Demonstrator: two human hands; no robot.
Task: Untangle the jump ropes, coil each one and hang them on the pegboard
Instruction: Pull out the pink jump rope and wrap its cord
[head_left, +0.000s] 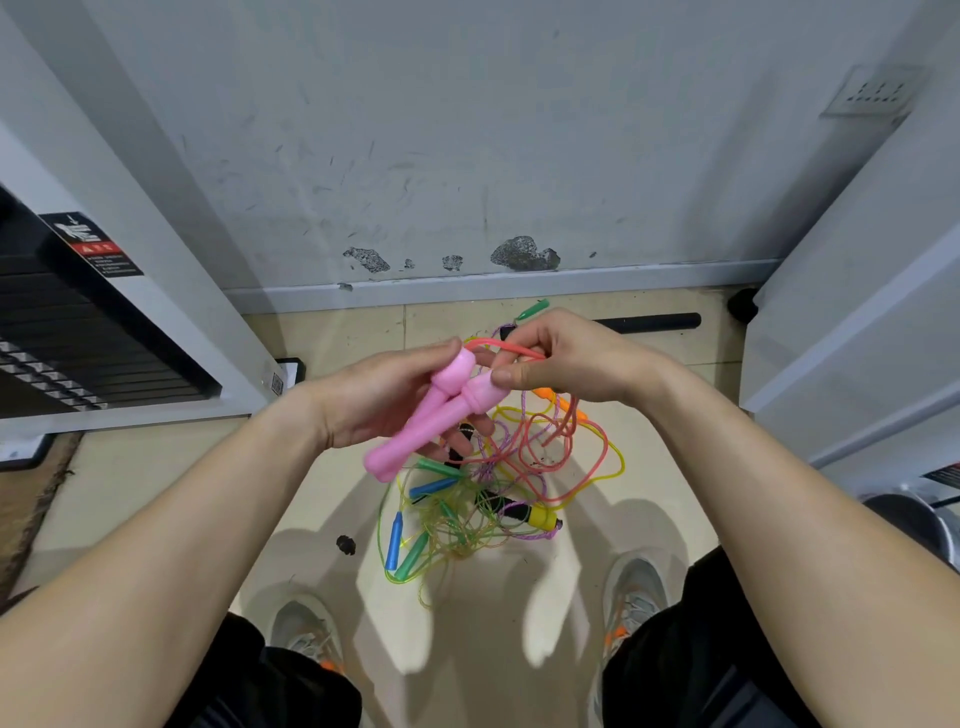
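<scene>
My left hand (374, 400) holds two pink jump-rope handles (415, 415) side by side, their ends pointing down-left. Against the top of one handle, my right hand (566, 364) pinches the pink-red cord (506, 347) between thumb and fingers. This cord loops down from my hands into a tangled pile of ropes (493, 483) on the floor below. In the pile lie yellow, green, purple and red cords with green handles (413, 556), blue handles (395, 540), an orange handle (550, 395) and a yellow-black handle (535, 515). No pegboard is in view.
I stand over a beige tiled floor (332, 332) facing a scuffed white wall (467, 156). A black weight stack (78, 332) is at the left and a white panel (857, 312) at the right. A black bar (649, 322) lies by the skirting. My shoes (634, 592) flank the pile.
</scene>
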